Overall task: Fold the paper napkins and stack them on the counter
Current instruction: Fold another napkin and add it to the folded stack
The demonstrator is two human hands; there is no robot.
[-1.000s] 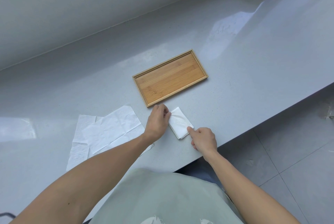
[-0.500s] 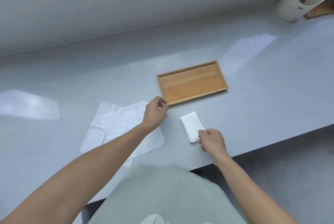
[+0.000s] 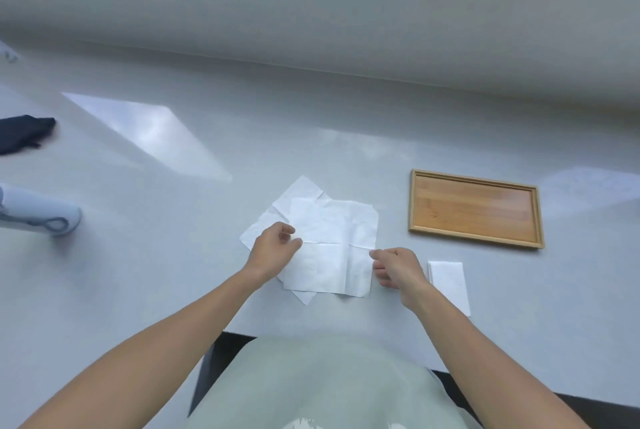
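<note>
Two unfolded white napkins lie overlapped on the grey counter (image 3: 173, 290). The top napkin (image 3: 332, 241) is creased into quarters, and the lower napkin (image 3: 298, 193) sticks out behind it to the left. My left hand (image 3: 273, 250) pinches the top napkin's left edge with curled fingers. At its right edge, my right hand (image 3: 398, 267) pinches the paper between thumb and index finger. A folded napkin (image 3: 448, 284) lies flat just right of my right hand, near the counter's front edge.
A shallow wooden tray (image 3: 415, 203) sits to the right, behind the folded napkin. At the far left are a dark cloth (image 3: 24, 134) and a pale cylindrical object (image 3: 38, 217) on its side. The wall runs along the back.
My right hand let go of the folded napkin and went left to the unfolded sheets. My left hand also came onto the top sheet. The view swung left.
</note>
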